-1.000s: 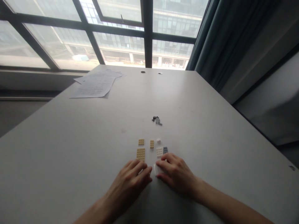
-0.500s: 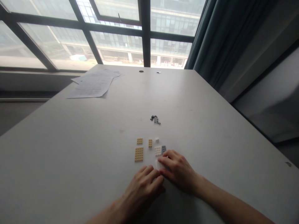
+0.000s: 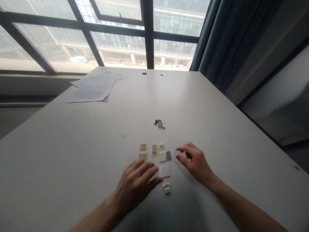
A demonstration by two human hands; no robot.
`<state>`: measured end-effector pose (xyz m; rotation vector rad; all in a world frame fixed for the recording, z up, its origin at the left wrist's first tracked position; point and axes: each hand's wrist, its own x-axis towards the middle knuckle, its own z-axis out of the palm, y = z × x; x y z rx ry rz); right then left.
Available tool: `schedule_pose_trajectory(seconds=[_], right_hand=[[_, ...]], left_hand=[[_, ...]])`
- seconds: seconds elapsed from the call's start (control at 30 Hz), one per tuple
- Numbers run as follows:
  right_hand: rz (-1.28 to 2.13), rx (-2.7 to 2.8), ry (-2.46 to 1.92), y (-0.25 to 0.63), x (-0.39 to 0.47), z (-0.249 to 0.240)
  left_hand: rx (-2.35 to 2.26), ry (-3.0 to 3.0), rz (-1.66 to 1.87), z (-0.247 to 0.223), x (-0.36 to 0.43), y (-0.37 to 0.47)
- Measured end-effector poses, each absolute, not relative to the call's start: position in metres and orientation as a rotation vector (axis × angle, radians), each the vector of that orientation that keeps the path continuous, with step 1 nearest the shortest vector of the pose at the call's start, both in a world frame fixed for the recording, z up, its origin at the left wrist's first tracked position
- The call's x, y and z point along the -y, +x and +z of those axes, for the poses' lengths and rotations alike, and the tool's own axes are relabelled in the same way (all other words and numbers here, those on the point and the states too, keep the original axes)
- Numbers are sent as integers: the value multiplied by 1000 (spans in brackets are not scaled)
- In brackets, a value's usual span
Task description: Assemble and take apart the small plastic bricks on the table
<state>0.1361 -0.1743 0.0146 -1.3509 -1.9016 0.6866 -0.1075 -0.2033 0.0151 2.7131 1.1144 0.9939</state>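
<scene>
Head camera: the smooth white tiles [image 3: 165,171] lie flat on the table [image 3: 72,154], and every place here is told from them. The left hand [image 3: 138,178] is just left of them, its thumb and forefinger parted with nothing seen between; what its palm hides, I cannot tell. The right hand [image 3: 196,163], right of them, is loosely spread and holds nothing visible.

The tiles look light, stiff and rather slippery on top, hardly fragile; pinching opposite side edges between fingertip and thumb should serve better than pressing the face.

Counting: the tiles seem to be two, side by side. Just beyond them are one white studded plate [image 3: 162,156] and one blue-grey plate [image 3: 168,156], with one small white piece [image 3: 161,145] farther off. Three tan plates [image 3: 143,147] sit beyond and to the left, one partly covered by the left hand. Nearer than the tiles is a white arched piece [image 3: 166,188], perhaps two parts. Well beyond lie dark grey bits [image 3: 159,124], too small to count.
</scene>
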Motion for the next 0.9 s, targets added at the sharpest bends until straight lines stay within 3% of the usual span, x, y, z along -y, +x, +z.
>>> schedule_pose_trajectory(seconds=[0.33,0.9], right_hand=[[848,2273,-1271,133,181,5],[758,2386,-1257,127,184,2]], left_hand=[[-1122,2818,642,5,194,-111],[-1163,2780,579,-2,197,-100]])
